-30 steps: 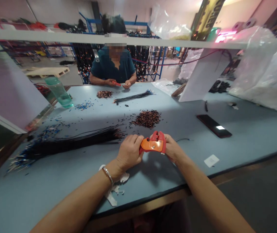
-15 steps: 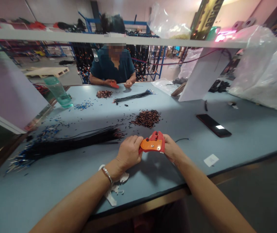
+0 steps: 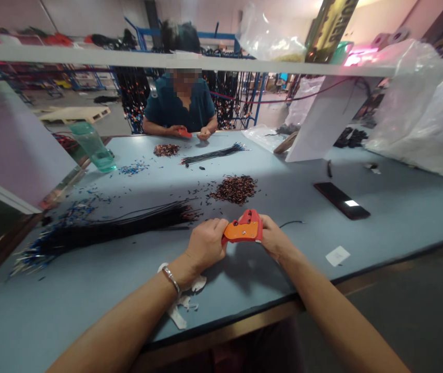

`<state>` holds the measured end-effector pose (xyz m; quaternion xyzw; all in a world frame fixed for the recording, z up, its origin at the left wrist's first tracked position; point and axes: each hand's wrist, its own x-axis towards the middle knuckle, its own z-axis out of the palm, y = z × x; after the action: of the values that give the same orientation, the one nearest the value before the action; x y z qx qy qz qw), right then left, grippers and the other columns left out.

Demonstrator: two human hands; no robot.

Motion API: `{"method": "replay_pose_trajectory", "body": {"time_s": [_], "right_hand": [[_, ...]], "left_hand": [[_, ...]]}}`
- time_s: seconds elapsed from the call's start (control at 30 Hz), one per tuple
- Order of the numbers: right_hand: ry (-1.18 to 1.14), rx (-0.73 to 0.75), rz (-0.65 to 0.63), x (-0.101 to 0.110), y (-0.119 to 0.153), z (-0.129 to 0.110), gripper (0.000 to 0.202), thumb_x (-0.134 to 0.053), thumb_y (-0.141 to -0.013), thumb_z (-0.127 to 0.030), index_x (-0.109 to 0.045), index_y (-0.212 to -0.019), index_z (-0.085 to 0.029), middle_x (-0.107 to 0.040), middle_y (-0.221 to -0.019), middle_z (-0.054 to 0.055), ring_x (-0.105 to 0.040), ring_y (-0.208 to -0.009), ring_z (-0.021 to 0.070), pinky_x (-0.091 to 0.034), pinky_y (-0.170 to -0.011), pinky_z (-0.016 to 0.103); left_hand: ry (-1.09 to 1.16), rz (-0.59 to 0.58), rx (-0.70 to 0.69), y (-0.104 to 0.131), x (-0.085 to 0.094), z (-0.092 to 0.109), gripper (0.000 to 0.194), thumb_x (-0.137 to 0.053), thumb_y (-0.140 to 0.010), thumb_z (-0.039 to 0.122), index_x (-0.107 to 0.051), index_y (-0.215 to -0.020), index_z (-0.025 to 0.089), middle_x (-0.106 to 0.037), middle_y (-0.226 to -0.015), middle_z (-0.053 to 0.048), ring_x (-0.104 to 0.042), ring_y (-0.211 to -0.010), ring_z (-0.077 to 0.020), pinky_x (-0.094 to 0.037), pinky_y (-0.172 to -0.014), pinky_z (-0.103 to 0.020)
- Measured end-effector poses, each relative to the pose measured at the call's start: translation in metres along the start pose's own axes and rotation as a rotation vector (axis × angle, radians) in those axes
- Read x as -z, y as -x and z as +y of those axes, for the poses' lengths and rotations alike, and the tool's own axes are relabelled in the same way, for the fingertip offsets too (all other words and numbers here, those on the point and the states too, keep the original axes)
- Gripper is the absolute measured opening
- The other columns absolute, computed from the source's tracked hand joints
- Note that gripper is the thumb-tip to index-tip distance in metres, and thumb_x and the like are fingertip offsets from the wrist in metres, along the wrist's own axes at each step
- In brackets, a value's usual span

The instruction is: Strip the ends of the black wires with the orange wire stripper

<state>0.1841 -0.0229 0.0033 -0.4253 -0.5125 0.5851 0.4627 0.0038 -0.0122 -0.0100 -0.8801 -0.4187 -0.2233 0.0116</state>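
My left hand (image 3: 208, 242) is wrapped around the handles of a red and orange wire stripper (image 3: 243, 231), held above the table's front part. On the other side, my right hand (image 3: 272, 237) is closed beside the stripper's head. A thin black wire (image 3: 291, 223) with a blue tip sticks out past that hand; the fingers hide its other end. To the left lies a thick bundle of black wires (image 3: 116, 230) with blue ends and coppery ends. Beyond the stripper is a heap of short black and copper offcuts (image 3: 236, 189).
Across the table, a person (image 3: 182, 103) holds a red tool (image 3: 184, 133) near a smaller wire bundle (image 3: 213, 154) and another offcut pile (image 3: 166, 150). A green bottle (image 3: 93, 147) stands left. A phone (image 3: 341, 200) and a white paper (image 3: 338, 256) lie right. A shelf (image 3: 221, 62) spans overhead.
The wire stripper and my hands have barely shifted; both keep their hold. Across the table, the person's red tool has moved slightly to the right.
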Motion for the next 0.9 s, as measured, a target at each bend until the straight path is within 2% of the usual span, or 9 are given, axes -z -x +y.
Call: {"method": "replay_pose_trajectory", "body": {"time_s": [0.47, 0.7, 0.9], "right_hand": [[-0.009, -0.010, -0.013, -0.0003, -0.0019, 0.0011, 0.015, -0.073, -0.057, -0.024, -0.063, -0.064, -0.016, -0.060, -0.061, -0.002, -0.048, -0.059, 0.0094, -0.039, -0.058, 0.021], [-0.027, 0.007, -0.028, 0.0006, -0.0025, 0.0038, 0.006, -0.067, -0.060, -0.020, -0.064, -0.061, -0.016, -0.057, -0.056, -0.003, -0.042, -0.053, 0.0077, -0.034, -0.053, 0.021], [-0.029, -0.004, -0.030, 0.0035, -0.0035, 0.0094, 0.009, -0.069, -0.060, -0.023, -0.063, -0.063, -0.016, -0.056, -0.055, -0.003, -0.042, -0.051, 0.0080, -0.033, -0.050, 0.022]], "left_hand": [[-0.029, 0.004, -0.006, 0.0006, -0.0022, -0.0031, 0.008, -0.048, -0.080, 0.023, -0.054, -0.083, 0.018, -0.064, -0.074, -0.005, -0.059, -0.065, -0.0193, -0.042, -0.057, -0.029], [-0.012, -0.013, 0.001, 0.0017, -0.0038, -0.0045, 0.007, -0.048, -0.082, 0.025, -0.051, -0.082, 0.019, -0.065, -0.070, -0.004, -0.062, -0.062, -0.0176, -0.041, -0.054, -0.025], [0.014, 0.003, 0.019, 0.0026, -0.0062, -0.0064, 0.005, -0.050, -0.079, 0.025, -0.051, -0.082, 0.020, -0.065, -0.066, -0.004, -0.062, -0.059, -0.0186, -0.040, -0.051, -0.025]]}}
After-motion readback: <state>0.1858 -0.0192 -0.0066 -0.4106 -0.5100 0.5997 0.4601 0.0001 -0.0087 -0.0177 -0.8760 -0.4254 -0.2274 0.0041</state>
